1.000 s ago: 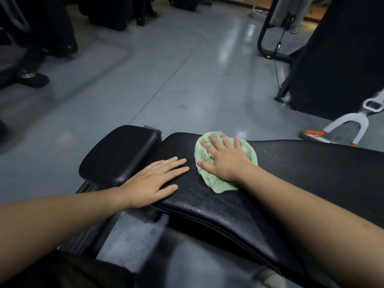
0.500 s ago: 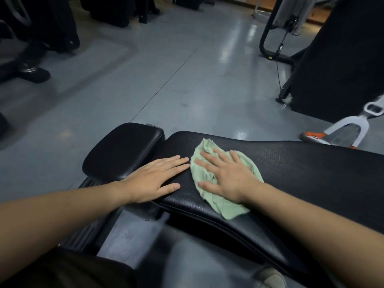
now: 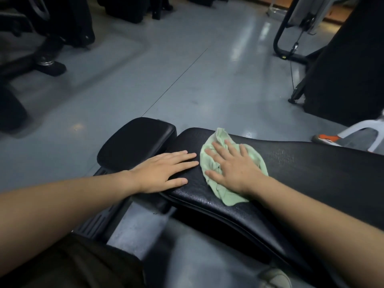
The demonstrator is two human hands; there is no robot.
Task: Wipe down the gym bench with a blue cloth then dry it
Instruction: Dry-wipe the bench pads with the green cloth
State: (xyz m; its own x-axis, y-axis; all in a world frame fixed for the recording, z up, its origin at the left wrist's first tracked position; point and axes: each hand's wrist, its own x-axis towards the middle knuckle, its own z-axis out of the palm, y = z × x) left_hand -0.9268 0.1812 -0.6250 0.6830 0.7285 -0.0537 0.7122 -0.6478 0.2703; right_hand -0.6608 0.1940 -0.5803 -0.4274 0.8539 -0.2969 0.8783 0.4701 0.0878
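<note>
On the left end of the long bench pad (image 3: 301,169), the right hand (image 3: 232,167) lies flat, palm down, fingers spread wide, pressing on a crumpled cloth (image 3: 228,196). It grips nothing; it only bears down on the fabric. The cloth looks pale green here, not blue, though the dim bluish light may be changing its colour. It is bunched and wrinkled, with one corner sticking up at the far edge of the pad and a rounded flap hanging toward the near edge; its middle is hidden under the palm.

The left hand (image 3: 166,171) rests just beside the cloth, also open and flat, fingers together and pointing along the pad, its fingertips close to the fabric but apart from it. It holds nothing. Its heel sits at the pad's left end, by the gap to the smaller seat pad (image 3: 135,142), which is tilted away.

The bench upholstery is black, grained and faintly glossy, with small bright specks right of the cloth; whether these are wetness or reflected light is unclear. The pad's right end runs out of view. Below it the frame is in shadow and hard to make out. Dark trousers (image 3: 68,265) fill the lower left corner, and a blurred shoe (image 3: 274,277) is cut off by the bottom edge. The grey floor (image 3: 187,69) beyond carries dark, blurred gym machines.
</note>
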